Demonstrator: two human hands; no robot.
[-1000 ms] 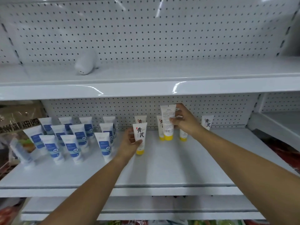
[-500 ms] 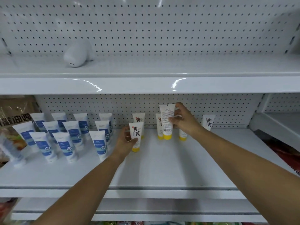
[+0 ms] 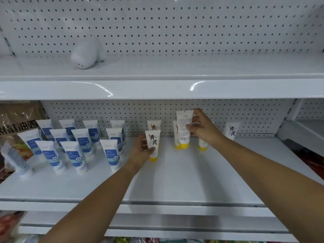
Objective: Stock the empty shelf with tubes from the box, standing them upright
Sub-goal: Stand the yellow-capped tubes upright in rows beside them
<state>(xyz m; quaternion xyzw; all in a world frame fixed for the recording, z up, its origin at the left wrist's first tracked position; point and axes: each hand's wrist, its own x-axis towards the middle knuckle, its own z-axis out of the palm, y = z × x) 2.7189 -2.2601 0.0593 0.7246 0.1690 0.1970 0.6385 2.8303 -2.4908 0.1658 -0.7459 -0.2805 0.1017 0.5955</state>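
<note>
A shop: white pegboard shelving [image 3: 157,88] stocked with tubes [image 3: 77,155].

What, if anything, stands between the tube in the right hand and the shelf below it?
Nothing visible. The right hand grips the tube cap-down at the shelf; another yellow-capped tube stands close behind it, not beneath.

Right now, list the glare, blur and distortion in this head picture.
Head view: two bright glare streaks on the upper shelf's front lip; the white rounded object on it is smeared soft; wide-angle bending fans the blue-label tubes outward at left; the label on the yellow-capped tube in the left hand reads sharp.
</note>
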